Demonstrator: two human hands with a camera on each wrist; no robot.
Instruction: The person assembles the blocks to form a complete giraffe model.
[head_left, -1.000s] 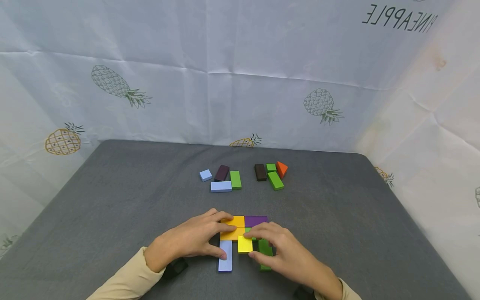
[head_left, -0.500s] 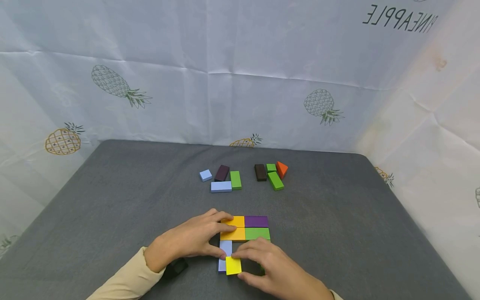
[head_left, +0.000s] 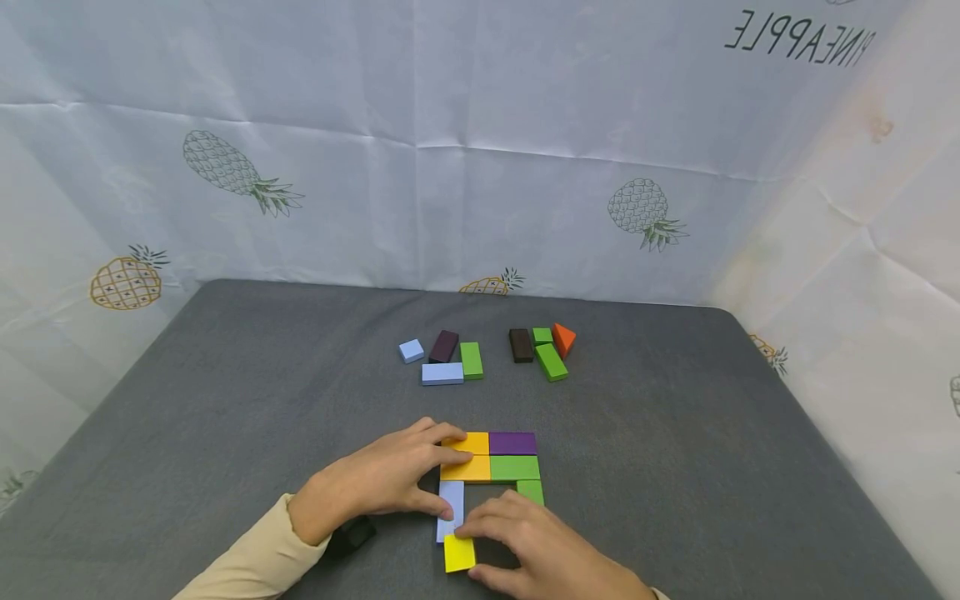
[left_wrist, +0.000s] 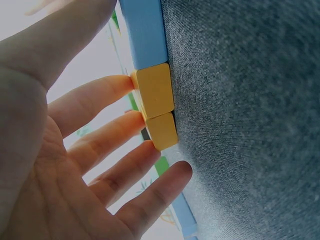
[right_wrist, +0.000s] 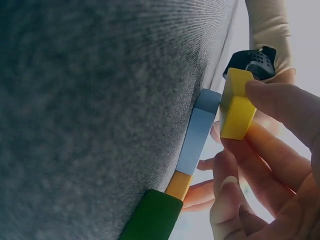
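Note:
Flat coloured blocks lie joined on the grey table: two orange blocks (head_left: 467,470), a purple block (head_left: 512,443), a green block (head_left: 514,467), a second green block (head_left: 530,492) partly covered, and a light blue block (head_left: 451,500) pointing toward me. My left hand (head_left: 386,471) rests with extended fingers on the orange blocks (left_wrist: 156,90), its thumb on the light blue block. Between thumb and fingers, my right hand (head_left: 543,546) pinches a yellow block (head_left: 460,556) by the light blue block's near end. In the right wrist view the yellow block (right_wrist: 237,115) appears raised off the cloth.
Farther back lie two loose groups of blocks: light blue (head_left: 442,374), dark purple (head_left: 444,346) and green (head_left: 471,360) on the left; dark brown (head_left: 521,345), green (head_left: 551,362) and an orange-red triangle (head_left: 564,338) on the right. A pineapple-print curtain (head_left: 525,100) hangs behind the table.
My right hand has carried the yellow block left and toward me, from beside the green blocks to the light blue block's near end. The left hand stays put.

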